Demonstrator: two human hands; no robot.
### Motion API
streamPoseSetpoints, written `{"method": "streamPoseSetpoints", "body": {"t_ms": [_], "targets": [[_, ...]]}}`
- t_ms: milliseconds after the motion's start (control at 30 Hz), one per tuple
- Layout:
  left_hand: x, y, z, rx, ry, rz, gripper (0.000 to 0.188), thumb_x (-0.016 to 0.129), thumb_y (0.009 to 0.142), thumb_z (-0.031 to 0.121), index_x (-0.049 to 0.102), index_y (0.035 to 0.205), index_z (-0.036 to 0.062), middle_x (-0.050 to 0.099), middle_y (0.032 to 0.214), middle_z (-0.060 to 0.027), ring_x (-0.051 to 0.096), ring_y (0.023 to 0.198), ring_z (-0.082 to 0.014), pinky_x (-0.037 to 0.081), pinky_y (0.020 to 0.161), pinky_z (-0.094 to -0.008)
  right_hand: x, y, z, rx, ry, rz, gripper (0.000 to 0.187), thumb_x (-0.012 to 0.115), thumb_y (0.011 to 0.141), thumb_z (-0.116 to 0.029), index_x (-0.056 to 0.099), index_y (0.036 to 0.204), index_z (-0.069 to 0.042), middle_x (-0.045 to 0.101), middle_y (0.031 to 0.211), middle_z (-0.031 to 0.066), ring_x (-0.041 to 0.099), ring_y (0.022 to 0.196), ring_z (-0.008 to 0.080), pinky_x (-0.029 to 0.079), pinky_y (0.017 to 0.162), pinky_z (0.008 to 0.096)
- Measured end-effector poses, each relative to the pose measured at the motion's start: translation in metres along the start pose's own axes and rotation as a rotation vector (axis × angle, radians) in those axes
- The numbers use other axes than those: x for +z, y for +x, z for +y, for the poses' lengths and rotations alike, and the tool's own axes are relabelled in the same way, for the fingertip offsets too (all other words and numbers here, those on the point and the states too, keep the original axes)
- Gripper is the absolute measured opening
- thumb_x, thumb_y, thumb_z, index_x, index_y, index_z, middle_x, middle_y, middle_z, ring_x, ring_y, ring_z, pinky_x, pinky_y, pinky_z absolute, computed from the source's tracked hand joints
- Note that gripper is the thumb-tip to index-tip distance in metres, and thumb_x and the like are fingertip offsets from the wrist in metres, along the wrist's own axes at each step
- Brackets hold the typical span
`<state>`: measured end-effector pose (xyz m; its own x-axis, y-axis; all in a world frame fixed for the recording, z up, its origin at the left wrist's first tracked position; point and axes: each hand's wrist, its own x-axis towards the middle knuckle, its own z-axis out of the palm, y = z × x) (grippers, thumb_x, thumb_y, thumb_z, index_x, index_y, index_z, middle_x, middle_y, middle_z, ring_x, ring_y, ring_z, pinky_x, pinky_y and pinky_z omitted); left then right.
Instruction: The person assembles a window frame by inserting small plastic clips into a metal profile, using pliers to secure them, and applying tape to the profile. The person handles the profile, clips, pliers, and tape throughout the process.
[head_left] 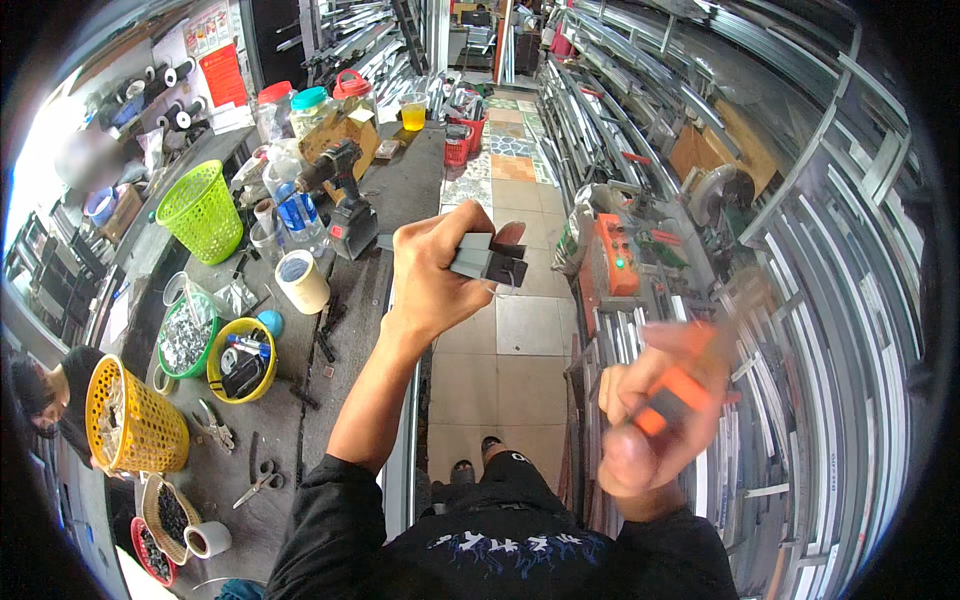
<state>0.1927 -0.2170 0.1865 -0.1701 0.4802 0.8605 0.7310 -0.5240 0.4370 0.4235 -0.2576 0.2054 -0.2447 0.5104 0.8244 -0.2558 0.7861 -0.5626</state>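
Left hand (432,272) was raised over the gap between the surface (400,190) and the tiled floor (505,350), fingers and thumb curled tight round a small grey-and-black fitting (488,260). Fitting sat at chest height, clear of the surface, and a thin wire loop hung off its underside.

Right hand (650,420) was lower and to the right, near the racks of aluminium profiles (800,300), fist closed on an orange-handled tool (672,395). Heavily motion-blurred, so couldn't tell what sort of tool. The two hands were well apart.

On the surface, left of the raised arm: cordless drill (340,195) upright on its battery, roll of masking tape (301,281) just in front of it, green mesh basket (203,210) further left. Nearer the body: yellow bowl (243,360) of small parts, yellow mesh basket (133,415), pliers (213,425) and scissors (260,482) lying flat. Another person's head showed at the far left edge.
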Motion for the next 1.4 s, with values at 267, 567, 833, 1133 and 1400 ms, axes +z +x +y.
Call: {"method": "streamPoseSetpoints", "body": {"t_ms": [267,567,833,1133,1400], "targets": [[0.011,-0.010,0.007,0.065,0.013,0.062,0.028,0.085,0.085,0.011,0.058,0.077,0.0057,0.062,0.064,-0.0108,0.063,0.055,-0.0301,0.047,0.054,-0.0372,0.009,0.001,-0.012,0.122,-0.118,-0.020,0.061,0.090,0.081,-0.023,0.062,0.127,0.007,0.061,0.074,0.0028,0.059,0.059,0.0159,0.050,0.057,0.0303],[0.003,-0.019,0.005,0.100,-0.050,0.062,0.030,0.086,0.081,0.009,0.057,0.075,0.0073,0.060,0.063,-0.0087,0.061,0.054,-0.0278,0.046,0.053,-0.0366,0.016,-0.010,0.002,0.298,-0.404,-0.340,0.042,0.085,0.084,-0.025,0.062,0.110,-0.001,0.049,0.058,-0.0010,0.049,0.046,0.0118,0.043,0.048,0.0314],[-0.039,-0.040,-0.009,0.135,-0.061,0.084,0.032,0.084,0.081,0.021,0.056,0.077,0.0065,0.055,0.063,-0.0044,0.055,0.054,-0.0176,0.042,0.053,-0.0302,0.007,-0.004,0.026,0.189,-0.162,-0.280,0.046,0.077,0.083,-0.031,0.063,0.112,0.001,0.052,0.066,-0.0001,0.050,0.054,0.0103,0.041,0.052,0.0276],[-0.124,-0.099,-0.001,-0.142,-0.417,0.220,0.108,0.037,0.065,0.114,0.054,0.082,0.0088,0.059,0.081,-0.0069,0.058,0.079,-0.0241,0.042,0.109,-0.0513,0.057,-0.024,0.076,0.516,0.181,-0.487,0.053,0.071,0.081,-0.032,0.062,0.119,0.005,0.047,0.070,-0.0013,0.044,0.060,0.0115,0.037,0.056,0.0292],[-0.172,-0.163,0.000,-0.149,-0.489,0.634,0.081,0.041,0.077,0.089,0.051,0.077,0.0084,0.051,0.071,-0.0067,0.048,0.074,-0.0247,0.039,0.093,-0.0465,0.117,-0.032,0.143,0.696,0.459,-0.851,0.043,0.064,0.087,-0.023,0.060,0.121,0.003,0.058,0.086,0.0039,0.054,0.072,0.0126,0.044,0.066,0.0281]]}}
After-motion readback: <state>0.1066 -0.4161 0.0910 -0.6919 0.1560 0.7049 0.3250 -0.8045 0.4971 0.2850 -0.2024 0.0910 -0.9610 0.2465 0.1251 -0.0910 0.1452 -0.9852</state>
